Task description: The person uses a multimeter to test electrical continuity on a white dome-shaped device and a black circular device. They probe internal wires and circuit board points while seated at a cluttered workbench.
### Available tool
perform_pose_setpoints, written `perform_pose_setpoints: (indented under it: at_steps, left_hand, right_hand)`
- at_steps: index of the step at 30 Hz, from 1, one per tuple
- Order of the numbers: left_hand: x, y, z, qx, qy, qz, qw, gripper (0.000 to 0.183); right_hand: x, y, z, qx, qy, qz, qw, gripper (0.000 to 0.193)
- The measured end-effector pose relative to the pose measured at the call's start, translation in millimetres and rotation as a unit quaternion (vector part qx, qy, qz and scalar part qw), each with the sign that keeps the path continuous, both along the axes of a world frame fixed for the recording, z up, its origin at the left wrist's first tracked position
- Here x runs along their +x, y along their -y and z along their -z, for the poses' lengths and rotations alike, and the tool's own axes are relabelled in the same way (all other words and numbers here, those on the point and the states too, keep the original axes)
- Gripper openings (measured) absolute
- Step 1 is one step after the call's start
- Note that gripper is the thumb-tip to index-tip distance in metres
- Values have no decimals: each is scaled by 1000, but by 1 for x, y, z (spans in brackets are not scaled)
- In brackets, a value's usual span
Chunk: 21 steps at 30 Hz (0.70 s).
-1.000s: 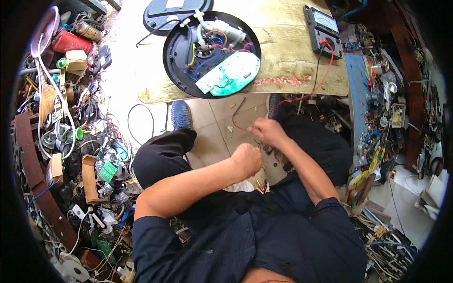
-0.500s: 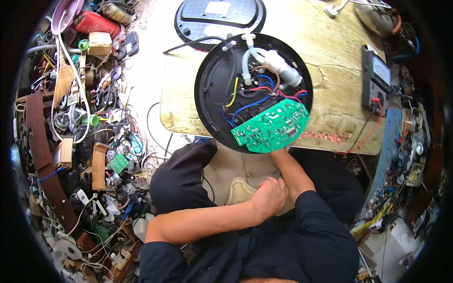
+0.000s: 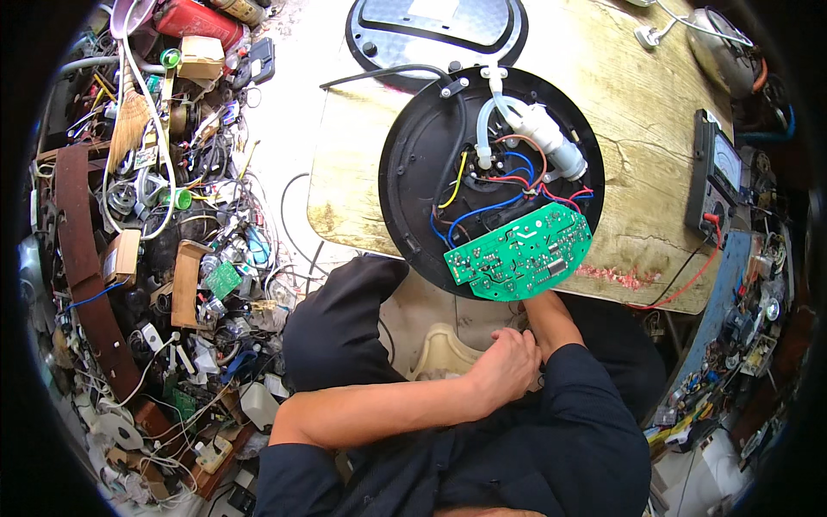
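Observation:
A round black appliance base point(image 3: 413, 189) overhangs the near edge of the table. A green circuit board point(image 3: 517, 258) lies tilted over its near right part, joined by blue and red wires to parts inside. A white cylinder, perhaps a pump or motor point(image 3: 551, 142), sits in the base, with a clear hose point(image 3: 484, 125) beside it. My right forearm point(image 3: 551, 319) runs up under the board's near edge; that hand is hidden. Against this forearm rests my left hand point(image 3: 508, 366), its fingers curled closed. Whatever they may hold does not show.
Beyond the base lies a dark oval cover point(image 3: 422, 39). An analog multimeter point(image 3: 717, 172) with a red lead stands at the table's right edge. Heaped parts and cables fill the left side, around a straw broom point(image 3: 129, 125) and a brown plank point(image 3: 82, 258).
The whole view has shifted, so the table and base appear lower and farther right. My left hand stays by the right forearm, its fingers still curled.

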<state>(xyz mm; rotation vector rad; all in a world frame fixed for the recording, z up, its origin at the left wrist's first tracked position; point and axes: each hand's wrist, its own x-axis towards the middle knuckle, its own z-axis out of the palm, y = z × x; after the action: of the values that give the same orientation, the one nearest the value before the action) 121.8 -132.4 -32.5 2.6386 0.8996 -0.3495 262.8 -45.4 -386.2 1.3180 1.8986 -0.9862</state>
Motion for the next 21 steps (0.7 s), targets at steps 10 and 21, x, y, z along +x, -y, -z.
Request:
perform_pose_setpoints:
  at_steps: [10, 21]
  left_hand:
    - [-8, -14, 15, 65, 47, -83, 993, 17]
    - [-32, -43, -6, -38, 111, -87, 989, 20]
  right_hand:
    - [-16, 39, -107, -70, -34, -73, 994, 30]
    - [-1, 90, -363, 134, -263, -144, 945, 29]
